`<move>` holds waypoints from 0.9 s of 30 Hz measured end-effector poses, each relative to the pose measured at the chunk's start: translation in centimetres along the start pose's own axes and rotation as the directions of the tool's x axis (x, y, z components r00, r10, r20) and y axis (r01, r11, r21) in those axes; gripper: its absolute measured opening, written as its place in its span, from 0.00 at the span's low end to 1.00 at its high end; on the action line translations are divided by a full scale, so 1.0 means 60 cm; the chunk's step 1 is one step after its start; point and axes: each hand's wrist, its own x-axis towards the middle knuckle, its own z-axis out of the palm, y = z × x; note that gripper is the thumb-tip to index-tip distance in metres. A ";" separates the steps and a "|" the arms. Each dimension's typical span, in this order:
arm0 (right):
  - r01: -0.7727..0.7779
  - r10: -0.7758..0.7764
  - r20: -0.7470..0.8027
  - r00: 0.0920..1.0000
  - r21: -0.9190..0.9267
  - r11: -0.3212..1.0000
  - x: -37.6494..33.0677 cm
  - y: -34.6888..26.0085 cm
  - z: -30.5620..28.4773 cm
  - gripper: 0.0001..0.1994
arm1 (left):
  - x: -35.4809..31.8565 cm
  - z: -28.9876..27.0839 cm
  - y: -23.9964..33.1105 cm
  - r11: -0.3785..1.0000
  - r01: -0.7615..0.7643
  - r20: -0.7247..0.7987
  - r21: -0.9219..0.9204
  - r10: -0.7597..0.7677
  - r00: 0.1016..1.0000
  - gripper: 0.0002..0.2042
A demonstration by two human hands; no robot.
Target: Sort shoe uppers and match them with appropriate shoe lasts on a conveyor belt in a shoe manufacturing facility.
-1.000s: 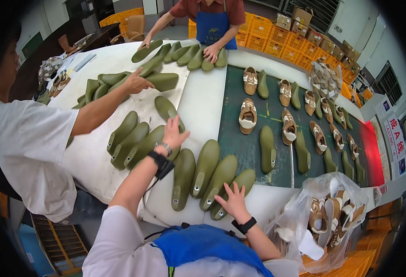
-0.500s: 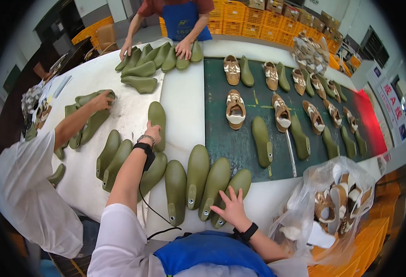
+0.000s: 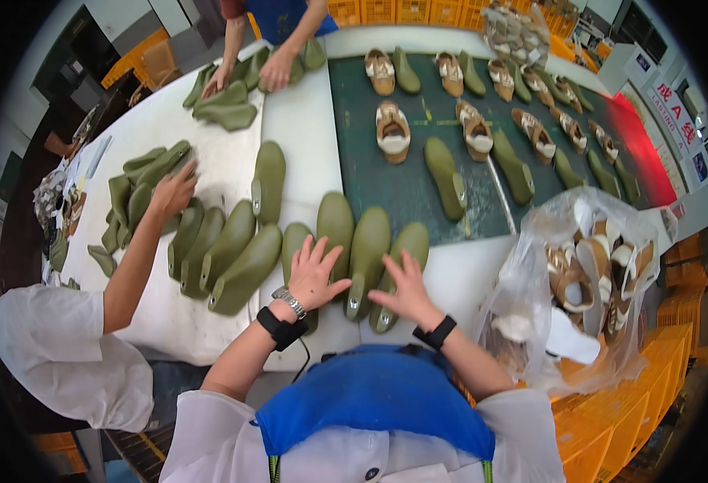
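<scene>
A row of several green shoe lasts lies side by side on the white table in front of me. My left hand [image 3: 314, 278] is open, its fingers spread over the two lasts at the left of the row, one of them a last [image 3: 335, 221]. My right hand [image 3: 408, 291] rests on the rightmost last [image 3: 412, 237] with fingers apart, its thumb reaching toward the neighbouring last [image 3: 370, 241]. Left of my hands lies another group of lasts [image 3: 245, 270]. Beyond it, a single last [image 3: 269, 181] lies apart.
On a dark green mat [image 3: 410, 193] stand brown-and-white sneakers [image 3: 393, 133] with lasts beside them. A clear plastic bag [image 3: 523, 266] of sneakers sits at my right. A co-worker's hand [image 3: 175, 189] is over a pile of lasts at left; another person handles lasts [image 3: 225, 105] across the table.
My left hand has let go of the single last and come right to the row before me. My right hand stays at the row's right end. The left co-worker's hand has shifted nearer.
</scene>
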 end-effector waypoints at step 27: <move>-0.027 0.190 0.435 0.880 -0.353 0.935 0.035 -0.083 -0.036 0.43 | -0.134 0.047 -0.001 0.967 0.209 -0.313 0.145 -0.156 0.937 0.28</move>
